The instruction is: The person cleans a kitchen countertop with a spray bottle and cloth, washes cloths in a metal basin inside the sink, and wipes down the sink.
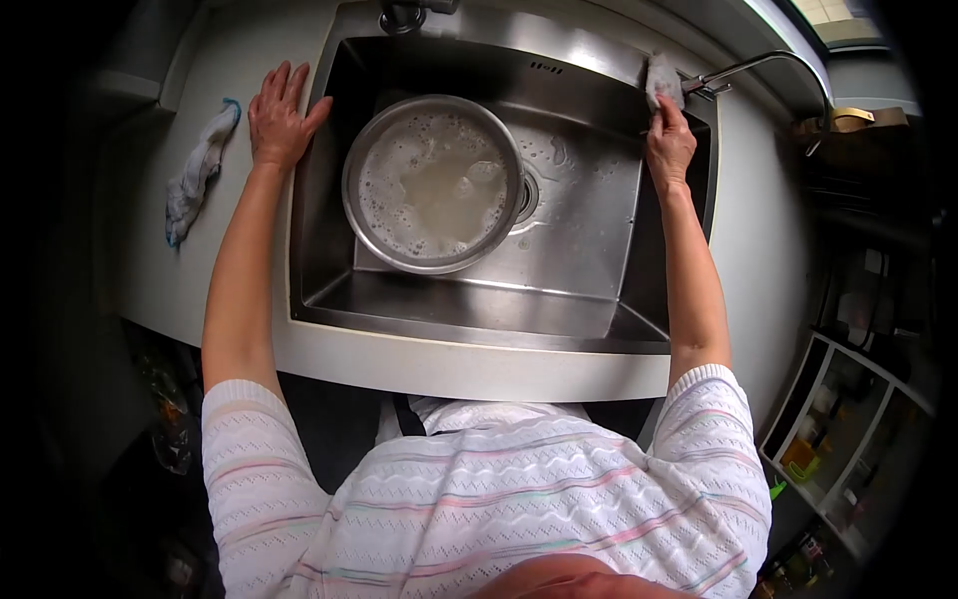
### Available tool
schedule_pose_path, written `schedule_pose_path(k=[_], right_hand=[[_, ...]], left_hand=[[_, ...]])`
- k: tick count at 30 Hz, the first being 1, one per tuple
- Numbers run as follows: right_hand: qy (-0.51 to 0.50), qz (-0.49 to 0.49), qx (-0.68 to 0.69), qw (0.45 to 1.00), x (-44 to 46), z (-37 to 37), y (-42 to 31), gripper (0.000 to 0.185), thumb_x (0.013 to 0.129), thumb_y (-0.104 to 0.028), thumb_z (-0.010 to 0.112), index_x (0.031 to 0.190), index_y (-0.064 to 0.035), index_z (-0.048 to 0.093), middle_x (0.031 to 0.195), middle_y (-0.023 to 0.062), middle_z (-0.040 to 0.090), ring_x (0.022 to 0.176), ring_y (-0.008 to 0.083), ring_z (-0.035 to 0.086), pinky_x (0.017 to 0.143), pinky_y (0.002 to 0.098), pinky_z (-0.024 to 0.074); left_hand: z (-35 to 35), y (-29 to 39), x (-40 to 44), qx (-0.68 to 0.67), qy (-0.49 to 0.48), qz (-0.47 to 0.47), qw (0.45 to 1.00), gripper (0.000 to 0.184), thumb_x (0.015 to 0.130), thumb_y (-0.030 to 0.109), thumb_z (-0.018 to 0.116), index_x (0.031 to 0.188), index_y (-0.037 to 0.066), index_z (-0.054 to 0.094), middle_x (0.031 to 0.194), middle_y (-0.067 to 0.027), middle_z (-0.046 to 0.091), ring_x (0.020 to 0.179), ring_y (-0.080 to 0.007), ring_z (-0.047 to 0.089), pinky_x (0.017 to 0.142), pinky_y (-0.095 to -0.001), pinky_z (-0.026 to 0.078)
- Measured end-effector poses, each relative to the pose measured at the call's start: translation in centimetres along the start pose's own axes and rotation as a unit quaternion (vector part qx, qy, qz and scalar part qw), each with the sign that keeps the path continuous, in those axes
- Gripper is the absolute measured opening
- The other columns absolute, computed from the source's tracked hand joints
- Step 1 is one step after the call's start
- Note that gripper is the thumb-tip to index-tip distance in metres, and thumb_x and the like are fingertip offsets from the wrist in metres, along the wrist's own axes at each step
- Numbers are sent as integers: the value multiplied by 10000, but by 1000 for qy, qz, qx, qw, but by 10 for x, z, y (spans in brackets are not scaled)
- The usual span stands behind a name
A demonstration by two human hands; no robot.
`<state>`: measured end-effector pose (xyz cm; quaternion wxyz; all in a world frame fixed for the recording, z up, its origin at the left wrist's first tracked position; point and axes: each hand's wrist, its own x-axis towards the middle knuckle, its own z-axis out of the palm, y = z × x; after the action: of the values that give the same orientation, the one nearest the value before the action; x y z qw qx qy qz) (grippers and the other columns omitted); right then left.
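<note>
My left hand (281,122) lies flat with its fingers spread on the white counter, its thumb by the sink's left edge. In my right hand (671,140) is a greyish-white cloth (661,80), held at the back right corner of the steel sink (579,240). A round metal basin (355,205) rests in the left part of the sink. Cloudy, foamy water (434,190) fills much of the basin. To the left of my left hand, a twisted white cloth with blue ends (200,170) lies on the counter.
A black faucet (402,14) stands behind the sink. A thin curved chrome tap (778,56) rises at the back right. The drain (528,195) shows beside the basin. White shelves (838,429) with small items stand at the lower right.
</note>
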<state>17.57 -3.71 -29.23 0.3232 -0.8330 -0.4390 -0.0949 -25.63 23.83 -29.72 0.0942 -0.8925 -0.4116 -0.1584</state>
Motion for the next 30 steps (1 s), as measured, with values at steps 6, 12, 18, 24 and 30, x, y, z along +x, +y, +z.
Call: schedule_pose_path(k=[6,12,18,24,30], right_hand=[[-206,369,562,711,-35,-4,-57,239,846,-112,572,1047,17,580,914,68,638,800,144,617,721,250,495],[-325,271,450,786,-98,104,-146,255,797,-157,615,976,25,612,825,29,625,728,91,574,644,240,465],[-504,-125,63,853,-171,149,-173,272,702,-206,612,955,-106,621,883,158,595,963,312,566,799,417,457],[-331,137,107,927,-165,145,-162,299,720,-169,624,979,-28,577,942,209,611,912,360,583,795,426,461],[-267,227,137,927,-142,133,-159,313,674,-130,590,968,-24,605,973,233,604,921,366,590,789,414,473]], left_hand=[[7,-2,-2,-11,10,-20,1000,630,768,550,528,1290,206,447,1370,-72,374,1277,-243,308,1030,-454,228],[12,-3,-1,-26,16,-10,999,621,763,550,526,1269,193,471,1357,-81,388,1267,-253,316,1011,-473,236],[12,-2,-1,-41,19,-13,999,639,749,545,540,1268,180,469,1347,-86,393,1256,-269,323,1000,-487,244],[6,4,-2,-10,10,-19,1000,628,776,539,533,1269,155,463,1336,-97,405,1243,-293,340,981,-479,277],[-29,49,-16,-283,52,58,956,400,821,283,572,1153,63,533,1207,-154,486,1108,-333,455,889,-399,404]])
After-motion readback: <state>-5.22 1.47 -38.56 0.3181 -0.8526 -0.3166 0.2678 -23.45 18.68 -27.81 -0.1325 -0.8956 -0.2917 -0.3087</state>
